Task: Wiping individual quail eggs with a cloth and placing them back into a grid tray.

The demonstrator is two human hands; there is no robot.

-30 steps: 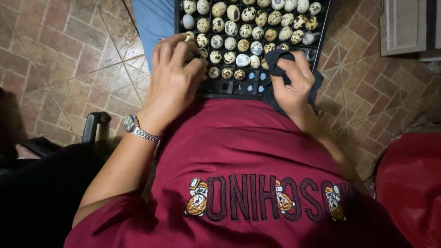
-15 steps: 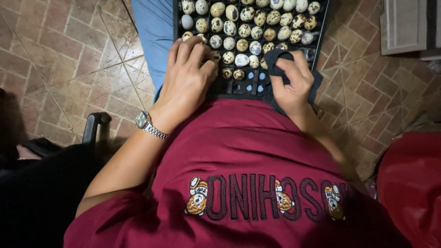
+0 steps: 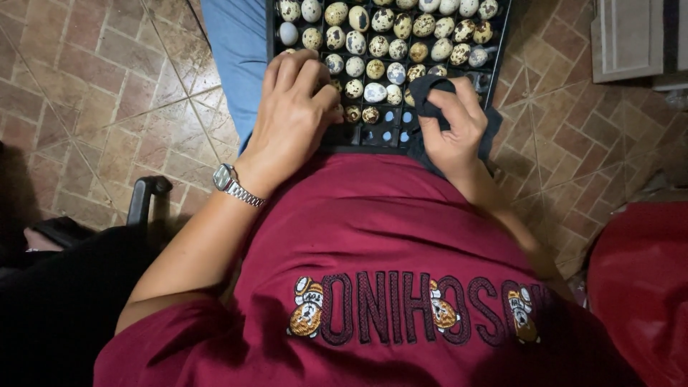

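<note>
Black egg tray (image 3: 494,57) on the lap, close to the belly, full of small spotted eggs (image 3: 401,32) in rows. A few empty cups (image 3: 395,127) at the near edge, between both hands.

Left hand (image 3: 290,118) flat over the near left corner of the tray, fingers bent down onto the eggs there. Hard to tell if any egg is pinched under those fingers; grip hidden by the back of the hand. Silver watch (image 3: 233,184) on that wrist.

Right hand (image 3: 451,125) closed around a dark cloth (image 3: 430,97), bunched up at the near right edge of the tray, touching the eggs beside it.

How to do it well, as a guess from this view:
- Press softly. Thin shells, easy to crack.
- Keep the left hand still on the tray, so no sliding off the lap.
- Rub 1 egg at a time with a small bit of cloth, not the whole bunch.
- Lift straight up out of the cup, no dragging over the next egg.
- Put each egg back in its own cup, or in an empty cup near the edge.
- Keep the tray level. Hard tiled floor (image 3: 93,93) below, bad place for a fall.
</note>
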